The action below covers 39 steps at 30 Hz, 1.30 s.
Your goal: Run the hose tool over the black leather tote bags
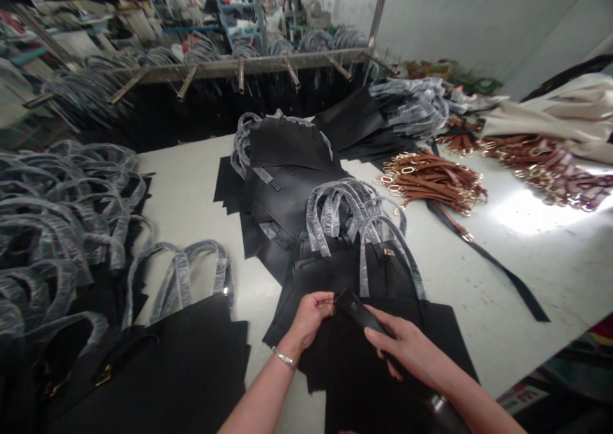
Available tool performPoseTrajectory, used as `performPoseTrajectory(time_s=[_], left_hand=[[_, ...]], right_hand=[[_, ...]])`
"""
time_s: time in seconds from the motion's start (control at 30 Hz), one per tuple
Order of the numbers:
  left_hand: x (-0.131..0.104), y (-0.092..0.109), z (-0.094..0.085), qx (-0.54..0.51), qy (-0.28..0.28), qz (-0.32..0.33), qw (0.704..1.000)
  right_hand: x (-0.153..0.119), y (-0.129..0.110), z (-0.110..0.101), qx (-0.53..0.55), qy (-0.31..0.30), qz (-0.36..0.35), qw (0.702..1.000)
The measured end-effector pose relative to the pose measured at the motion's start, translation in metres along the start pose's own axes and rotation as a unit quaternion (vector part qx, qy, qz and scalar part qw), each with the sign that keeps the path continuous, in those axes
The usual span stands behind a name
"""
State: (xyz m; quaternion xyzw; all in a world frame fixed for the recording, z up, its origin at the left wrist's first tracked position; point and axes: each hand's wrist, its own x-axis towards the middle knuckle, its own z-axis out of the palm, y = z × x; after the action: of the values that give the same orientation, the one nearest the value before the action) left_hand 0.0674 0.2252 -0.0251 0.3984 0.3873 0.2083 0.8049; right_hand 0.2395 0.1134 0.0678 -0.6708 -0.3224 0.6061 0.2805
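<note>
My left hand (pixel 310 319), with a bracelet at the wrist, has its thumb and fingertips pinched together over black bag panels (pixel 407 316). What lies between those fingertips is too small to make out. My right hand (pixel 407 348) is closed round a long black piece (pixel 353 309) with a flat, strap-like end, which reaches to the left fingertips. Its exact kind is unclear. Just beyond the hands, looped handles (pixel 366 210) in clear plastic wrap stand up from the stacked black panels. A gold-coloured buckle (pixel 389 253) shows on one of them.
More wrapped handles (pixel 57 217) and black panels (pixel 191 364) fill the left side. Brown straps with gold clasps (pixel 435 182) are heaped at right, beside a dark strap (pixel 507 281). Behind the white table (pixel 186 166) stands a metal rack (pixel 215 70); people sit farther back.
</note>
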Motion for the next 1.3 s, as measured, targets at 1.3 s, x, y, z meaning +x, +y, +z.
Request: performPoseTrajectory(time_s=[1.3], left_hand=[[-0.011, -0.02, -0.04, 0.476, 0.319, 0.186, 0.798]], right_hand=[[-0.19, 0.167, 0.003, 0.277, 0.323, 0.144, 0.893]])
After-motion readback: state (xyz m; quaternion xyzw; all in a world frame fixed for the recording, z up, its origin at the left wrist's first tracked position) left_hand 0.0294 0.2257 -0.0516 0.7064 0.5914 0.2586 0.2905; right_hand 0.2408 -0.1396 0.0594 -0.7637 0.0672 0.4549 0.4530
